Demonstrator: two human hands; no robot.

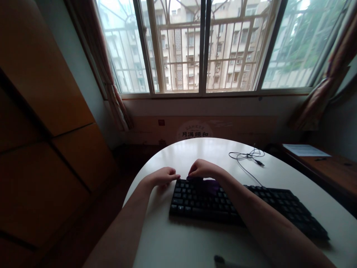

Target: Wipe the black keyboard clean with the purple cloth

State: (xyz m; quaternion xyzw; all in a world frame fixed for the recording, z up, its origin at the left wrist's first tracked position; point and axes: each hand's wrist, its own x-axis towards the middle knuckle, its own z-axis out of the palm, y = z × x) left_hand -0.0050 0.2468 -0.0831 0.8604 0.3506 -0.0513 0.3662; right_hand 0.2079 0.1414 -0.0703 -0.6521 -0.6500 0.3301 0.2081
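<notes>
A black keyboard (200,213) lies on the white round table (156,238), its number pad off to the right. My left hand (164,175) is at the keyboard's far left corner, fingers curled and thumb tip against that corner. Over the top row of keys, near the same corner, my right hand (205,169) is closed in a pinch. Purple cloth (212,186) shows beneath its fingers and palm, lying over the keys; part of it is hidden. My right forearm crosses above the keyboard and covers some of its keys.
The keyboard's black cable (247,155) lies bundled behind it, ending in a USB plug (260,163). A dark object (219,259), blurred and cut off, sits at the near table edge. Right stands a brown desk (331,167) with a paper sheet (305,150); left, a wooden cabinet (72,160).
</notes>
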